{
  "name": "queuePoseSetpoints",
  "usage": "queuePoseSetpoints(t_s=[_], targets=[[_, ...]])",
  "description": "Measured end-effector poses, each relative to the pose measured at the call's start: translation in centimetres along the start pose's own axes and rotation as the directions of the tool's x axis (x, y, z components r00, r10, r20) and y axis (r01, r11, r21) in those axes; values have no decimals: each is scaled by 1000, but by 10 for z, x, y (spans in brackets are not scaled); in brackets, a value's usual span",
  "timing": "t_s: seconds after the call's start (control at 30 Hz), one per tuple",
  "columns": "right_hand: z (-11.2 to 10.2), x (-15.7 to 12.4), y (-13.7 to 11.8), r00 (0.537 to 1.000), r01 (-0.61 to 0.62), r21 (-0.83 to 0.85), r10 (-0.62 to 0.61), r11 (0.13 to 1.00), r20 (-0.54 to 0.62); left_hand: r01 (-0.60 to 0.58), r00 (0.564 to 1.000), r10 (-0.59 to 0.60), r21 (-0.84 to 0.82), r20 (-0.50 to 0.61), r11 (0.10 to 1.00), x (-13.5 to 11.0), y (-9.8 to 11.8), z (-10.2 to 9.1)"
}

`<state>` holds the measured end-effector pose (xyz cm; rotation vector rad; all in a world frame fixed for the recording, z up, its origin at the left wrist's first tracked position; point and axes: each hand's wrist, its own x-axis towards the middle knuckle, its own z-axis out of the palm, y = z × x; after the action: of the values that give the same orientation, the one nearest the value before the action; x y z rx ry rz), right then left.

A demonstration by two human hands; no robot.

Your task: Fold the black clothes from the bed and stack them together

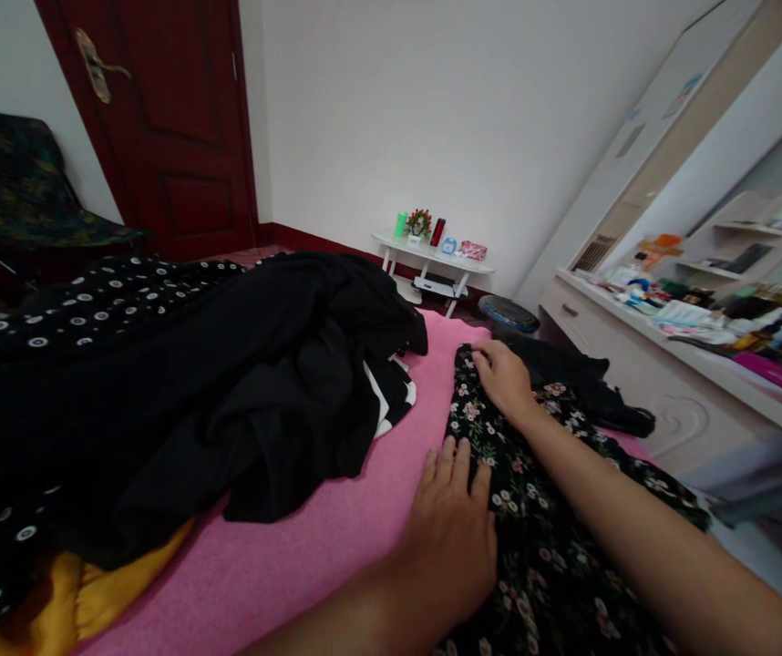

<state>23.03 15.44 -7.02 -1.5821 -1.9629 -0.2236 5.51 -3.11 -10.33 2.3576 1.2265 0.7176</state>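
A black garment with small pink and white flowers (541, 547) lies spread on the pink bed cover (282, 556). My left hand (456, 524) rests flat on its left edge, fingers stretched out and slightly apart. Farther off, my right hand (506, 378) is at the garment's far left corner, thumb and fingers drawn together on the cloth. Just beyond my right hand lies a dark piece of clothing (569, 369). To the left is a heap of plain black clothes (282, 364), with a black-and-white piece (391, 396) poking out.
Dotted black cloth (124, 292) and yellow fabric (83, 592) lie under the heap. A dresser (637, 364) crowded with small items stands right. Against the wall are a small white table (432, 253) and a round lidded bin (509, 312). Left are a red door (179, 118) and folding chair (15, 182).
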Motion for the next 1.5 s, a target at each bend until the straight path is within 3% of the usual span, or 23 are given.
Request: queuePoseSetpoints(t_s=[0.07, 0.17, 0.23, 0.33, 0.43, 0.53, 0.6, 0.67, 0.77, 0.87, 1.0, 1.1, 1.17, 1.23, 1.3, 1.33, 1.37, 1.43, 1.5], targets=[[6, -17, -4, 982, 49, -122, -26, 991, 186, 8, 1000, -8, 13, -4, 1000, 0, 0, 2], [23, -31, -1, 916, 26, -241, 73, 970, 395, 17, 1000, -17, 48, -3, 999, 2, -2, 5], [30, -32, 1, 886, -18, -270, 141, 963, 441, 6, 1000, -7, 76, 14, 997, 3, -2, 6], [28, -33, -3, 881, -65, -245, 171, 967, 440, -11, 999, 5, 115, 52, 993, 5, -3, 4], [8, -44, -9, 897, -45, -86, 78, 995, 436, -23, 997, 12, 149, 75, 989, 6, -4, 1], [-29, -66, 0, 947, 3, 129, -45, 992, 319, -40, 998, 29, 175, 64, 984, 6, -4, 1], [-62, -84, 21, 981, -71, 143, 43, 987, 187, -41, 998, 29, 186, 63, 982, 6, -4, 2], [-95, -104, 51, 972, -222, 57, 216, 973, 95, -36, 997, 23, 196, 68, 980, 6, -4, 3], [-137, -136, 94, 932, -343, -50, 347, 938, 105, -34, 998, 22, 211, 58, 977, 6, -3, 4], [-156, -164, 112, 917, -335, -120, 353, 934, 185, -43, 998, 32, 224, 50, 974, 6, -3, 4], [-163, -179, 103, 913, -297, -205, 340, 933, 227, -58, 997, 44, 238, 62, 970, 5, -4, 3], [-178, -171, 87, 941, -317, -272, 337, 909, 28, -63, 997, 50, 243, 59, 968, 4, -4, 2], [-193, -166, 74, 928, -370, -290, 336, 882, -163, -61, 997, 49, 250, 54, 966, 3, -4, 2], [-207, -168, 54, 921, -365, -276, 301, 889, -248, -58, 998, 46, 257, 53, 965, 3, -3, 2], [-214, -178, 25, 973, -218, -274, 186, 937, -140, -60, 998, 48, 261, 50, 964, 3, -3, 3], [-215, -187, 7, 995, -100, -265, 101, 959, -9, -62, 998, 51, 262, 48, 963, 2, -3, 3], [-215, -196, -11, 988, 27, -235, 11, 972, 156, -63, 998, 53, 262, 46, 963, 2, -3, 4], [-211, -216, -46, 893, 165, -182, -69, 969, 444, -61, 998, 51, 263, 44, 963, 2, -4, 4], [-208, -233, -70, 832, 148, -153, -40, 977, 553, -56, 998, 44, 263, 49, 963, 3, -4, 4]])
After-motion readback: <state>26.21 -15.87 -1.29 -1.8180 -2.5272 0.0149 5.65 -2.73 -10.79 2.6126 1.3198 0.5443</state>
